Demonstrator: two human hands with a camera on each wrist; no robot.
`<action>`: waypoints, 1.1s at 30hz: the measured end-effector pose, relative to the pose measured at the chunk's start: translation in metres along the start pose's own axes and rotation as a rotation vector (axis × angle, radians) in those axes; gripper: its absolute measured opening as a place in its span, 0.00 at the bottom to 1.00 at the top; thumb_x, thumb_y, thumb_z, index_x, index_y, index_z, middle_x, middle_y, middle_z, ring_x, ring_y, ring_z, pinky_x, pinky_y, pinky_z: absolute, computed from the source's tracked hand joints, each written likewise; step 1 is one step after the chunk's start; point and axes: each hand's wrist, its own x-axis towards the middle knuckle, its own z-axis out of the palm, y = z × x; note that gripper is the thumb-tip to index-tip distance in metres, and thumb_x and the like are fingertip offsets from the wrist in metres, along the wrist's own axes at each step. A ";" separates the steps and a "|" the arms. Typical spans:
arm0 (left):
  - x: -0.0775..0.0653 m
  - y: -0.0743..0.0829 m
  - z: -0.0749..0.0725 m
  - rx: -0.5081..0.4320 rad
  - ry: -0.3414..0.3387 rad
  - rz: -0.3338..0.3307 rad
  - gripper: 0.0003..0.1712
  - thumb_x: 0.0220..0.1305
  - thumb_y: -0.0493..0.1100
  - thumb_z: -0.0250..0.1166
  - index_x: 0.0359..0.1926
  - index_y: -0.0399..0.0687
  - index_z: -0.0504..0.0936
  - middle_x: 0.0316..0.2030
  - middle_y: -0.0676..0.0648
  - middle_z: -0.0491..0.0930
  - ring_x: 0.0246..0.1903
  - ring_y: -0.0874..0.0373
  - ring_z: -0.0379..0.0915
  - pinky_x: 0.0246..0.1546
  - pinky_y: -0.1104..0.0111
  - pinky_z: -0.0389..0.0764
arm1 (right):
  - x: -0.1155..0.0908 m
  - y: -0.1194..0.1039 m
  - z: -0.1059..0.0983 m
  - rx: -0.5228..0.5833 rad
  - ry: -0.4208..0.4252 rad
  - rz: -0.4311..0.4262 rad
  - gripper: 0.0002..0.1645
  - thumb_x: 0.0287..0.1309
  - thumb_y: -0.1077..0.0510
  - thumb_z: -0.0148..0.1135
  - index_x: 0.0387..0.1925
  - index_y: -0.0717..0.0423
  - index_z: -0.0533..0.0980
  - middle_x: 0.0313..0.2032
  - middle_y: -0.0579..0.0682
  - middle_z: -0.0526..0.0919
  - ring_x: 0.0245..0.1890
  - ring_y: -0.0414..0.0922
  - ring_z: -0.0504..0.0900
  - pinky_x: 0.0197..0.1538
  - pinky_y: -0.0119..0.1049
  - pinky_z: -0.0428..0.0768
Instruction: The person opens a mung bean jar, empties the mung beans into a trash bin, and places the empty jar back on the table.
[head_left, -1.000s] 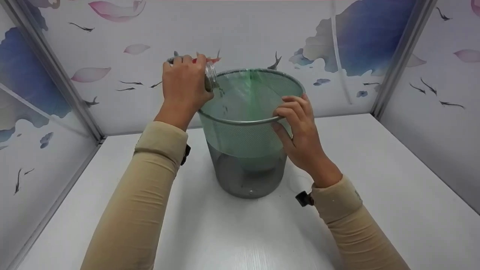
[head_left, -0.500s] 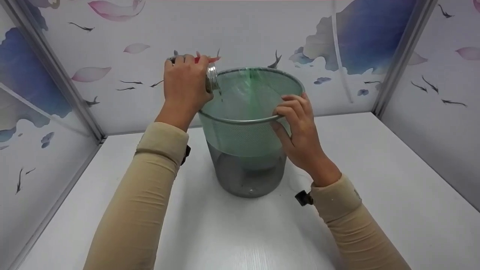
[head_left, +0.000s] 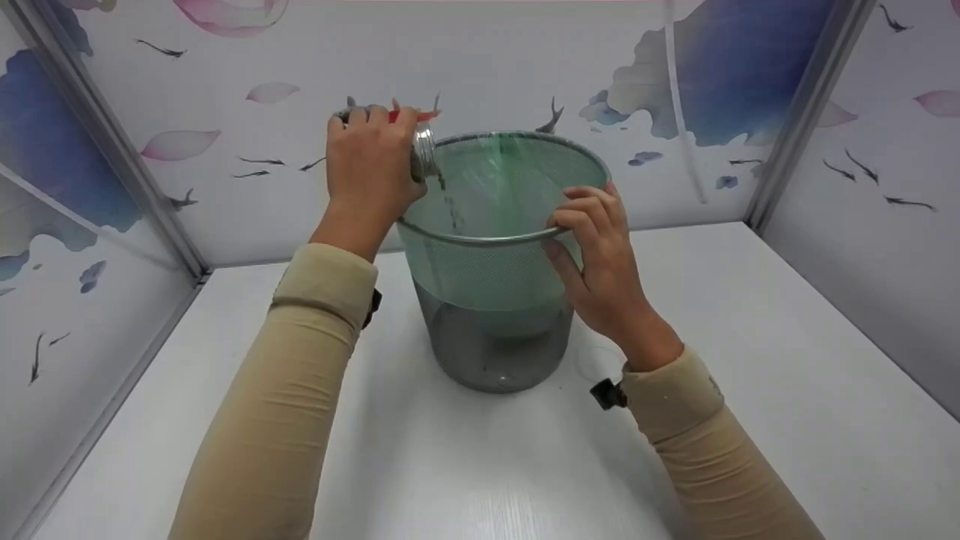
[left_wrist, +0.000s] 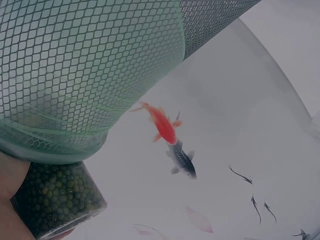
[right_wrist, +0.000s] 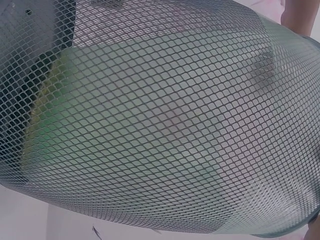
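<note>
My left hand [head_left: 371,169] grips a clear jar [head_left: 424,154], tipped sideways with its mouth over the left rim of a grey mesh wastebasket [head_left: 457,352]. A thin stream of small beans [head_left: 453,212] falls from the mouth into the basket. In the left wrist view, the jar [left_wrist: 92,202] is seen to hold many green beans [left_wrist: 60,195], which look like mung beans. A thin green bin bag [head_left: 510,169] lines the upper basket and folds over its rim. My right hand [head_left: 600,262] holds the near right rim, fingers inside and thumb outside. The basket's bottom inside is hidden in the head view.
The basket stands upright on a white table [head_left: 450,465]. Behind it rises a white back wall [head_left: 480,60] printed with petals and fish, and side walls [head_left: 900,247] close in left and right. A faint clear ring-like thing [head_left: 598,363] lies right of the basket.
The falling bean stream thinned to a few beans half a second ago and is longer and fuller now. Both hands, the jar and the basket stay nearly in place.
</note>
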 end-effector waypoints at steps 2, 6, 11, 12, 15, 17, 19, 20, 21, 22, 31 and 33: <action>0.000 0.000 0.000 0.008 -0.004 0.001 0.34 0.56 0.49 0.70 0.62 0.44 0.72 0.53 0.36 0.78 0.54 0.38 0.72 0.56 0.45 0.70 | 0.000 0.000 0.000 0.001 0.005 -0.006 0.08 0.66 0.62 0.60 0.45 0.58 0.74 0.48 0.53 0.76 0.63 0.54 0.66 0.73 0.60 0.43; 0.000 0.000 0.000 0.020 -0.006 0.005 0.36 0.56 0.50 0.70 0.63 0.45 0.71 0.53 0.36 0.77 0.54 0.37 0.72 0.56 0.45 0.70 | 0.001 0.000 0.000 0.006 0.012 -0.011 0.08 0.65 0.63 0.61 0.44 0.58 0.74 0.47 0.53 0.76 0.63 0.54 0.67 0.72 0.60 0.44; 0.000 0.001 0.000 0.024 -0.015 0.002 0.36 0.56 0.50 0.70 0.64 0.46 0.71 0.54 0.36 0.77 0.55 0.37 0.71 0.56 0.45 0.70 | 0.001 0.000 0.000 0.009 0.011 -0.013 0.08 0.65 0.63 0.61 0.44 0.58 0.74 0.47 0.53 0.76 0.63 0.54 0.67 0.73 0.60 0.43; 0.000 0.001 0.000 0.023 -0.016 0.001 0.36 0.56 0.50 0.70 0.63 0.46 0.71 0.54 0.36 0.77 0.55 0.38 0.71 0.56 0.45 0.70 | 0.001 0.000 0.000 0.010 0.013 -0.014 0.08 0.65 0.64 0.61 0.45 0.58 0.74 0.47 0.53 0.76 0.63 0.55 0.67 0.73 0.60 0.43; 0.000 0.001 0.000 0.020 -0.019 -0.001 0.36 0.56 0.50 0.70 0.64 0.46 0.71 0.54 0.35 0.77 0.55 0.38 0.71 0.56 0.45 0.70 | 0.001 0.000 0.000 0.012 0.018 -0.014 0.08 0.64 0.64 0.61 0.45 0.57 0.74 0.47 0.53 0.76 0.62 0.54 0.67 0.73 0.59 0.44; 0.000 0.001 -0.001 0.021 -0.019 -0.001 0.35 0.56 0.50 0.70 0.63 0.46 0.71 0.54 0.35 0.77 0.55 0.38 0.71 0.56 0.45 0.70 | 0.002 -0.001 0.001 0.012 0.018 -0.013 0.09 0.64 0.64 0.61 0.45 0.57 0.74 0.47 0.53 0.76 0.62 0.54 0.67 0.73 0.59 0.44; 0.000 0.001 -0.001 0.028 -0.020 -0.003 0.35 0.56 0.50 0.70 0.63 0.46 0.71 0.54 0.35 0.77 0.55 0.38 0.71 0.56 0.45 0.70 | 0.002 -0.001 0.001 0.010 0.015 -0.010 0.08 0.64 0.63 0.61 0.45 0.57 0.74 0.47 0.53 0.76 0.62 0.54 0.67 0.73 0.59 0.44; 0.000 0.001 -0.001 0.033 -0.021 -0.003 0.35 0.56 0.50 0.70 0.63 0.46 0.71 0.54 0.36 0.77 0.55 0.38 0.71 0.56 0.45 0.70 | 0.002 -0.001 0.001 0.007 0.013 -0.008 0.08 0.65 0.63 0.61 0.45 0.57 0.74 0.47 0.53 0.76 0.63 0.54 0.67 0.73 0.59 0.44; 0.000 0.001 -0.001 0.036 -0.021 -0.003 0.34 0.56 0.50 0.70 0.62 0.46 0.71 0.54 0.36 0.77 0.55 0.38 0.71 0.57 0.45 0.69 | 0.002 -0.001 0.001 0.004 0.011 -0.006 0.08 0.65 0.63 0.61 0.45 0.57 0.74 0.47 0.53 0.76 0.63 0.54 0.67 0.73 0.59 0.44; 0.000 0.001 -0.001 0.038 -0.022 -0.003 0.34 0.56 0.50 0.70 0.62 0.46 0.72 0.54 0.36 0.77 0.55 0.38 0.71 0.57 0.45 0.69 | 0.002 -0.001 0.001 0.000 0.009 -0.004 0.08 0.65 0.62 0.61 0.45 0.57 0.74 0.47 0.53 0.76 0.63 0.54 0.66 0.73 0.59 0.44; 0.001 0.002 0.000 0.039 -0.035 -0.007 0.36 0.56 0.51 0.71 0.63 0.46 0.71 0.55 0.35 0.76 0.56 0.38 0.70 0.58 0.45 0.68 | 0.000 0.000 0.001 -0.007 0.006 -0.003 0.08 0.66 0.61 0.60 0.45 0.57 0.73 0.48 0.53 0.76 0.63 0.54 0.66 0.73 0.59 0.44; 0.001 0.002 0.000 0.032 -0.034 -0.007 0.36 0.55 0.51 0.71 0.63 0.46 0.71 0.56 0.35 0.76 0.57 0.38 0.69 0.59 0.45 0.67 | 0.000 0.000 0.001 -0.007 0.009 -0.004 0.08 0.66 0.61 0.60 0.45 0.57 0.73 0.48 0.53 0.76 0.63 0.54 0.67 0.73 0.59 0.44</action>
